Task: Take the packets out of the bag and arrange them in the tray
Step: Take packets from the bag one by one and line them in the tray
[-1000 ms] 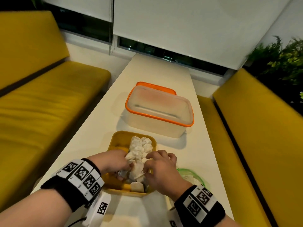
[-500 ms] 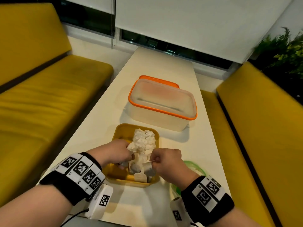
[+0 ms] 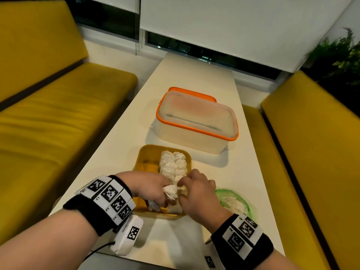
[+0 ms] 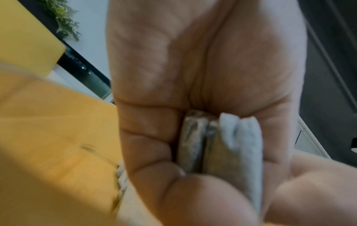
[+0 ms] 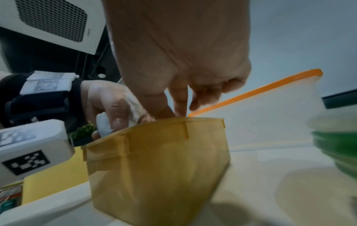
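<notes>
A yellow tray [image 3: 146, 158] sits on the white table and holds a row of white packets [image 3: 173, 164] along its right side. My left hand [image 3: 167, 195] is over the tray's near end, fingers curled round a small bunch of packets [image 3: 171, 190]; the left wrist view shows them pressed in the palm [image 4: 222, 145]. My right hand [image 3: 181, 185] reaches in beside it, thumb and index finger pinching a packet at the near end of the row. In the right wrist view those fingertips [image 5: 180, 107] dip behind the tray rim [image 5: 154, 123]. The green-rimmed bag [image 3: 236, 193] lies right of the tray with packets inside.
A clear box with an orange rim [image 3: 196, 121] stands just beyond the tray on an orange lid. Yellow benches [image 3: 58, 123] run along both sides of the narrow table [image 3: 194, 75]. The table's near edge is under my wrists.
Both hands stay over the tray's near end. My left hand has shifted right, closer to the right hand, with the bunch of packets raised between them.
</notes>
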Tool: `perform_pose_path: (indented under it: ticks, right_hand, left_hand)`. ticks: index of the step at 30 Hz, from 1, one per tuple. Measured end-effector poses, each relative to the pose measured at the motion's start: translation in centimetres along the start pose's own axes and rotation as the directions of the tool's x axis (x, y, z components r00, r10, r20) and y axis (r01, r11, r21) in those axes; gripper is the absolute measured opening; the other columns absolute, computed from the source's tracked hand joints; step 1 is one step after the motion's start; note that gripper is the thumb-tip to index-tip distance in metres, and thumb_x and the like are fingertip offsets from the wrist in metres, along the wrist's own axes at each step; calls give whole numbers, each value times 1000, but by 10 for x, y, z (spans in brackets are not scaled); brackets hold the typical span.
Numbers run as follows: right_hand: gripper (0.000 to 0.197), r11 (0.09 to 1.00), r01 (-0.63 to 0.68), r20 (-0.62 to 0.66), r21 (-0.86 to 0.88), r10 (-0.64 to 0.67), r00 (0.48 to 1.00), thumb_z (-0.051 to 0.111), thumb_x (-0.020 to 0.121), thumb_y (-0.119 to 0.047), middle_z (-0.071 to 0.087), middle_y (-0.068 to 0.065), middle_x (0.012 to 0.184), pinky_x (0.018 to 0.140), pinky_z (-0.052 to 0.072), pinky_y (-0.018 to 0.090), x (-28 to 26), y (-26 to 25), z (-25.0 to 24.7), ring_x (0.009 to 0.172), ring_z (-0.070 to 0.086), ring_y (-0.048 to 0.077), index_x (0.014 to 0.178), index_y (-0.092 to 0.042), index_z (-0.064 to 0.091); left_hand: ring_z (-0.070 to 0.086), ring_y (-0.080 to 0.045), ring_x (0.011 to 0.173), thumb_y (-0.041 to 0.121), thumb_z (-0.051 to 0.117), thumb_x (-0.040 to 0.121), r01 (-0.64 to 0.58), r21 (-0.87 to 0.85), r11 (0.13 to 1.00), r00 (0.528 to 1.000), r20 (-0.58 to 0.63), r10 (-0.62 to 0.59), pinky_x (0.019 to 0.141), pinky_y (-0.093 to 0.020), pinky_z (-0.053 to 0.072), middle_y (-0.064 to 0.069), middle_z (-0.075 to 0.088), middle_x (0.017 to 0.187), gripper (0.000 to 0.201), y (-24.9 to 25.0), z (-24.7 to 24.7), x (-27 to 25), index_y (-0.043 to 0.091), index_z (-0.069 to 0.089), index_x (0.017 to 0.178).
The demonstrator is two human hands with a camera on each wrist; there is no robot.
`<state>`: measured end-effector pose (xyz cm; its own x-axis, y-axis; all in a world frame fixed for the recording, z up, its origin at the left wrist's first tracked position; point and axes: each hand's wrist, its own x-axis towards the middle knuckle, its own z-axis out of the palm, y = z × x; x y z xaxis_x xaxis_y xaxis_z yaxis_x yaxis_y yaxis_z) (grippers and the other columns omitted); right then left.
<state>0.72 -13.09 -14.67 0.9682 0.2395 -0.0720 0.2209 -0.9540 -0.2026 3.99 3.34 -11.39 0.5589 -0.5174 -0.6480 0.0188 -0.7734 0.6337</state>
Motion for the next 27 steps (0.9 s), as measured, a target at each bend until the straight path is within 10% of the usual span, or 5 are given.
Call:
perform_pose_path:
  ticks: [5,11,27]
  right_hand:
    - [29,969,-51,-211,241,104,972,60,82,-21,46,-2,115,88,31,33,7,16,-16,112,44,18,110,-25,64]
    - [32,869,114,-199,482,-17,980,64,78,-38,54,-11,93,71,37,8,6,-2,-32,82,48,0,104,-21,65]
    - [9,887,32,-61,460,-5,998,61,83,-9,58,-7,77,63,41,16,41,-31,-28,74,53,11,83,-17,66]
  left_hand:
    - [59,-11,61,0,60,77,-13,1,1000,1000,3,13,62,-23,49,6,63,66,24,-1,-1,4,24,60,79]
    - [68,-20,92,-7,59,83,-144,-594,791,986,-17,166,75,-28,56,-11,67,103,37,-16,-11,0,6,57,118]
    - [70,-14,70,7,69,84,-261,-649,715,919,-394,-22,56,-23,55,-4,71,84,19,-41,-13,-13,10,62,101]
